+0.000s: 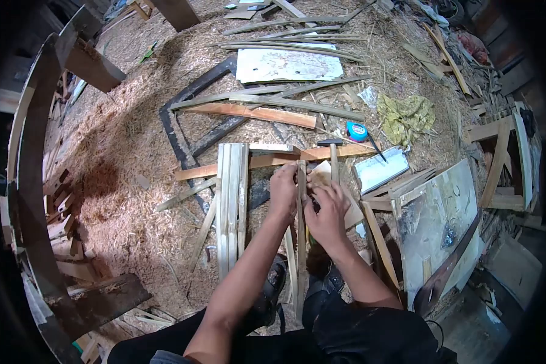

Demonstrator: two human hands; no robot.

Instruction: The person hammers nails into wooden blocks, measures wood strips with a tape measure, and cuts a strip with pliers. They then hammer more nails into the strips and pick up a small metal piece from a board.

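A narrow wooden strip (301,255) runs from between my knees up to a cross batten (267,161) on the sawdust floor. My left hand (283,190) grips the strip near its upper end. My right hand (325,213) is closed beside it on the strip's right edge, fingers curled; whether it holds a small thing I cannot tell. A hammer (332,159) lies just above my right hand, its head by the batten. To the left lies a bundle of pale planed strips (232,203).
Sawdust and shavings cover the floor. A blue tape measure (357,131), a yellow-green rag (406,116), a white panel (285,65), a dark frame (179,136), loose strips and offcuts lie around. A framed board (437,224) leans at right. Timber stacks stand at left.
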